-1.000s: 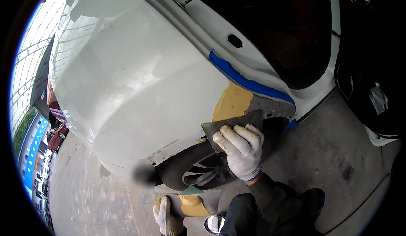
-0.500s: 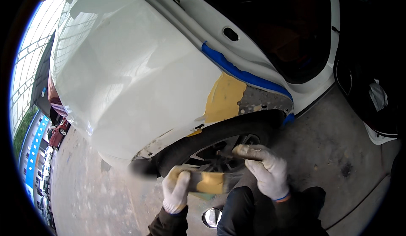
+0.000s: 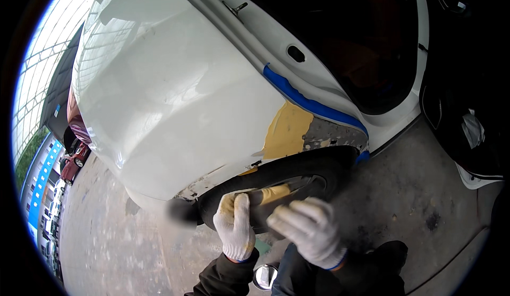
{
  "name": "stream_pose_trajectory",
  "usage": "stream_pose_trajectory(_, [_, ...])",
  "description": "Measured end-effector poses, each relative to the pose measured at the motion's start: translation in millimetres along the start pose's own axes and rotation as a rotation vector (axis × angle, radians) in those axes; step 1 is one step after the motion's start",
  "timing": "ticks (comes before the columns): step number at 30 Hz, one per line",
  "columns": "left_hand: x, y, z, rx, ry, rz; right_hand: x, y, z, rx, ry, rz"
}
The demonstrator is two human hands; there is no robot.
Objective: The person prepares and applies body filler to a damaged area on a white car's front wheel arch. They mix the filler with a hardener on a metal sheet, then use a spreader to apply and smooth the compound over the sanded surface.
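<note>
My left hand (image 3: pixel 235 226), in a white knit glove, pinches the end of a flat, dark putty spreader (image 3: pixel 256 197). A lump of yellow filler putty (image 3: pixel 275 193) lies on the spreader. Close beside it, my right hand (image 3: pixel 311 233), gloved as well, has its fingers curled together. Motion smears that hand, and I cannot make out what it holds. Beyond both hands, the white car's rear panel (image 3: pixel 159 99) carries a smooth yellow putty patch (image 3: pixel 288 131) above the wheel arch. Next to the patch is a bare grey area (image 3: pixel 332 134).
Blue masking tape (image 3: pixel 313 100) lines the door-opening edge. The tyre (image 3: pixel 334 182) sits right behind my hands. An open round can (image 3: pixel 264 276) stands on the concrete floor (image 3: pixel 133 243) by my knee. The dark open door (image 3: pixel 457 83) is at the right; parked cars (image 3: pixel 74 163) are far left.
My left hand has moved up and right, tilting the spreader upward. My right hand has come left and down, close to the spreader. The car sits slightly lower in view.
</note>
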State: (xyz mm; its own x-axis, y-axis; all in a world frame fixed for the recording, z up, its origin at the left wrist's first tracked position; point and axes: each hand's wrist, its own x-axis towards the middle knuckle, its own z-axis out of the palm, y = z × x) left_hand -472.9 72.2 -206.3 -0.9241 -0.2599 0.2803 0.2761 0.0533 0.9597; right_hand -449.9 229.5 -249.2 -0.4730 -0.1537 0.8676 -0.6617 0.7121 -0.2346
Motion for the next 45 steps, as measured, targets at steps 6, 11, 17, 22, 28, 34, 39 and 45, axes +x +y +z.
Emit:
stream_pose_trajectory(6, [9,11,-41,-0.073,0.272,0.249,-3,13,1,0.162,0.021,0.012])
stream_pose_trajectory(11, [-14,14,-66,-0.033,0.372,0.217,58,43,0,-0.134,0.259,0.193])
stream_pose_trajectory(17, [-32,0,-83,-0.029,0.380,0.172,80,51,34,-0.264,0.396,0.231])
stream_pose_trajectory(22, [-44,3,-87,-0.029,0.397,0.069,95,40,48,-0.252,0.475,0.274])
stream_pose_trajectory(28, [-39,-1,-85,0.031,0.364,0.099,82,27,53,-0.224,0.410,0.286])
stream_pose_trajectory(34, [-39,-1,-91,0.004,0.372,0.066,96,42,42,-0.261,0.377,0.263])
stream_pose_trajectory(39, [-38,-4,-92,0.056,0.402,0.032,68,39,69,-0.222,0.352,0.110])
stream_pose_trajectory(45, [-37,-8,-99,0.132,0.319,0.047,32,56,97,-0.180,0.323,-0.045])
